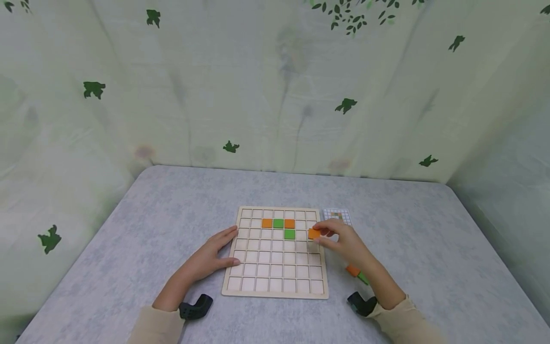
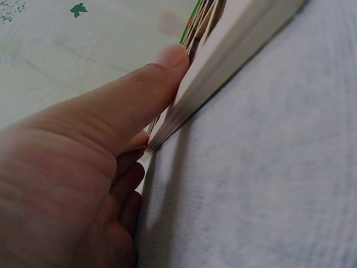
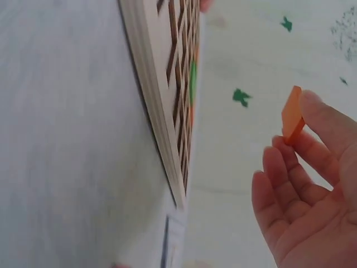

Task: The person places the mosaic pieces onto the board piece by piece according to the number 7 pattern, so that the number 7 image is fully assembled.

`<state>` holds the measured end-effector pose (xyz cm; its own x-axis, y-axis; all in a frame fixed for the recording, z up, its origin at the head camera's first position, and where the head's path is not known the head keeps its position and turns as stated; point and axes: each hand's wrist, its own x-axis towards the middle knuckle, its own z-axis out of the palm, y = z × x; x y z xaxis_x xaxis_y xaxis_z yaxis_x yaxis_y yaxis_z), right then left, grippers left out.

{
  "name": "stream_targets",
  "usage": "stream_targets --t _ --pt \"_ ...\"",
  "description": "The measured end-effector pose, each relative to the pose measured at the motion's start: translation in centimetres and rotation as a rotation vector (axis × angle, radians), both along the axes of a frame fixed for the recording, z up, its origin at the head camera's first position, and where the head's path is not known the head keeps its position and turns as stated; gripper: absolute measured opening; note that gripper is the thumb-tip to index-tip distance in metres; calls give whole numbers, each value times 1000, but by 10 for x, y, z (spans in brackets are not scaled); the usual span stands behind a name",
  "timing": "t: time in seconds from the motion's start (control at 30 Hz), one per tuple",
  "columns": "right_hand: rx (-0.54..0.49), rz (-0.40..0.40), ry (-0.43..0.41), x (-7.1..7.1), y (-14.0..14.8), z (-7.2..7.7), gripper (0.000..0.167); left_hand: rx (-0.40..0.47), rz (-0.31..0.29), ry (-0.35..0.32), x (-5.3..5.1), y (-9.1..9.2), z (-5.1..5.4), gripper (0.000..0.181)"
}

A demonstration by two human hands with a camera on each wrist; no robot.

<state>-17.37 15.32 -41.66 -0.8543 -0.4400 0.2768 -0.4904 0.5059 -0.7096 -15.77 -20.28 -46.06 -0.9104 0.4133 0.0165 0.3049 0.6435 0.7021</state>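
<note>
A wooden grid board lies flat on the table. Two orange tiles, one of them at the row's left end, and a green tile form a row near its far edge, with another green tile just below the right one. My left hand rests on the board's left edge, fingers and thumb extended. Between thumb and fingers, my right hand pinches an orange square tile, held above the board's right side. In the right wrist view the tile is raised clear of the board.
A small printed pattern card lies beside the board's far right corner, partly behind my right hand. An orange tile and a green tile lie on the table under my right forearm. A leaf-patterned curtain hangs behind the table.
</note>
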Motion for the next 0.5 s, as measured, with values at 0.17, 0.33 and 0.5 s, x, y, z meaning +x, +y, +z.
stream_targets --t 0.17,0.33,0.5 --pt "-19 31 7 -3 -23 -8 27 9 -2 -3 0 0 0 85" --pt "-11 15 -57 -4 -39 -22 26 10 -5 7 -1 0 -1 85" --pt "-5 -3 -129 -5 -47 -34 26 12 -2 8 -1 0 0 86"
